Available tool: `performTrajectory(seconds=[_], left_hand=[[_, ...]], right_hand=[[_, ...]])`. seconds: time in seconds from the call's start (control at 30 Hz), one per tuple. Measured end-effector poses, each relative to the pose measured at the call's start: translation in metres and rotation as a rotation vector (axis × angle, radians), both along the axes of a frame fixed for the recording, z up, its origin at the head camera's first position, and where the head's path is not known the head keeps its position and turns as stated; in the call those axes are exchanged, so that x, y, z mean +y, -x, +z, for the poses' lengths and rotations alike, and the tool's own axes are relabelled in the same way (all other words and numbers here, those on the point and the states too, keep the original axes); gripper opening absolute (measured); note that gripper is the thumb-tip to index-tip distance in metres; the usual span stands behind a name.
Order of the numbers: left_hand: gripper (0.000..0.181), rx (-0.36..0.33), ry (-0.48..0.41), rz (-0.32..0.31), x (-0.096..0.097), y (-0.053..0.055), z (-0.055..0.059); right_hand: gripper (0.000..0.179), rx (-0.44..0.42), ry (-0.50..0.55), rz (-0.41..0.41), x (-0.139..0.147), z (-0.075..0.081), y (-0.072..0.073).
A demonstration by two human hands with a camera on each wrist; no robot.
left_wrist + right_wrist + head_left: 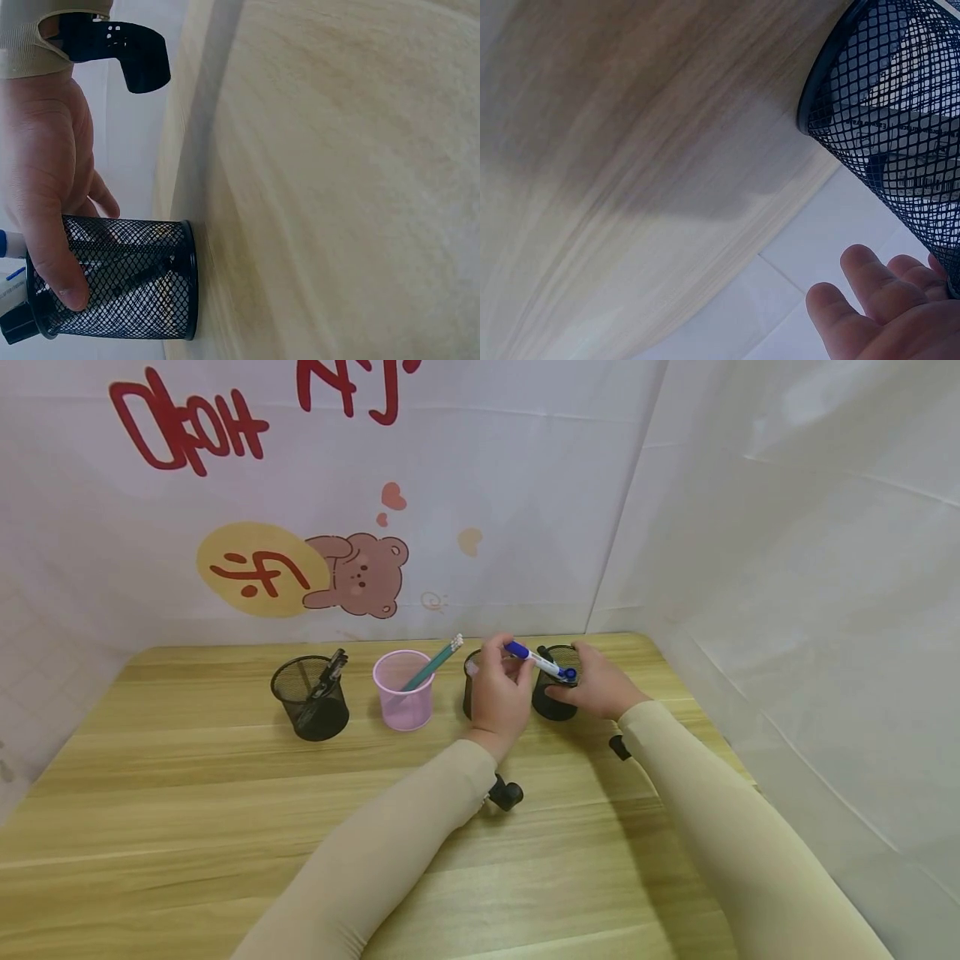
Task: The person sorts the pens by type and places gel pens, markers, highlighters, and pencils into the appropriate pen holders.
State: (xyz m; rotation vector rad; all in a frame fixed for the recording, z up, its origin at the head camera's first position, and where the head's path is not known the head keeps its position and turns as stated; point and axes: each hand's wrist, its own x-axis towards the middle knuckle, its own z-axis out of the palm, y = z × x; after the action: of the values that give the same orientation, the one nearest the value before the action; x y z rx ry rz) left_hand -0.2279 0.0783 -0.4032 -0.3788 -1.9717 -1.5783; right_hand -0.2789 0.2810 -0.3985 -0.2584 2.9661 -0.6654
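In the head view my left hand pinches a white whiteboard marker with a blue cap. The marker slants down toward the rightmost black mesh pen holder; its lower end is near the rim. My right hand grips that holder from the right, its thumb across the front in the left wrist view. White barrels with print show through the mesh in the right wrist view, beside my right fingers. A dark pen leans inside. My left hand cannot be made out in either wrist view.
Another black holder stands partly hidden behind my left hand. Left of it are a pink mesh holder with green pencils and a black holder with black pens. The wooden table meets a white wall covering.
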Motion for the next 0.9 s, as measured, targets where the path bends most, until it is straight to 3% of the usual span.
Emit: performTrajectory(seconds=[0.1, 0.43, 0.7, 0.9], left_hand=[[0.036, 0.002, 0.021, -0.006, 0.0, 0.0003, -0.0011], [0.025, -0.001, 0.109, -0.02, -0.0019, -0.0014, -0.0036], [0.024, -0.013, 0.163, -0.021, -0.0005, -0.0035, -0.0012], [0.028, -0.045, 0.147, -0.047, 0.0015, -0.0035, -0.0014]], right_hand=[[0.111, 0.002, 0.004, -0.001, 0.0003, 0.0005, -0.0007], [0.083, 0.013, 0.041, 0.007, -0.001, 0.0015, -0.0029], [0.09, 0.017, 0.023, 0.017, -0.0008, 0.0007, -0.0017], [0.092, 0.033, 0.025, 0.026, -0.0012, -0.0007, -0.0006]])
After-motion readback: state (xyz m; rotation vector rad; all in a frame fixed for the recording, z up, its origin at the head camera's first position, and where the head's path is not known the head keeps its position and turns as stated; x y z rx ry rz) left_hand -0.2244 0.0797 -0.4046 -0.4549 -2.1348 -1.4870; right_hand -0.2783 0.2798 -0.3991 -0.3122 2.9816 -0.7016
